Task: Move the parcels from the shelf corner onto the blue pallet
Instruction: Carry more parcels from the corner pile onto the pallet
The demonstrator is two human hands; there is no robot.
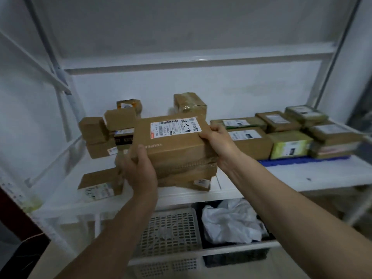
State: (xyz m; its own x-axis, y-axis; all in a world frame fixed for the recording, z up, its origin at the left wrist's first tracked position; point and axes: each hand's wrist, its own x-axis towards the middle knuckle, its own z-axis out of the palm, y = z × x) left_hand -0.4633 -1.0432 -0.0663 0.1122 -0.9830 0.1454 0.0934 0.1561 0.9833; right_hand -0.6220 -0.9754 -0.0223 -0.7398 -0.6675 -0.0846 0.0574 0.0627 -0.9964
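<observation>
Two hands are closed on a brown cardboard parcel [177, 141] above the white shelf [302, 176]: the left hand [138, 170] is wrapped round its near left corner with the thumb laid on the top face, and the right hand [219, 141] is clamped on its right end, fingers curled over the top edge beside the white shipping label [175, 126]. The parcel is held with its far end tilted up, and at least one more flat brown box [187, 174] is seen directly beneath it; whether that box is gripped too cannot be told. More parcels are piled in the shelf corner [108, 133] to the left, with another small labelled box [100, 185] lying near the front edge and a taped box [190, 104] standing behind the held parcel. To the right, a row of parcels [291, 133] is stacked on the blue pallet [302, 160], which rests on the same shelf. Below the shelf, a white lattice basket [169, 236] and a dark bin holding crumpled white plastic [231, 222] are visible.
</observation>
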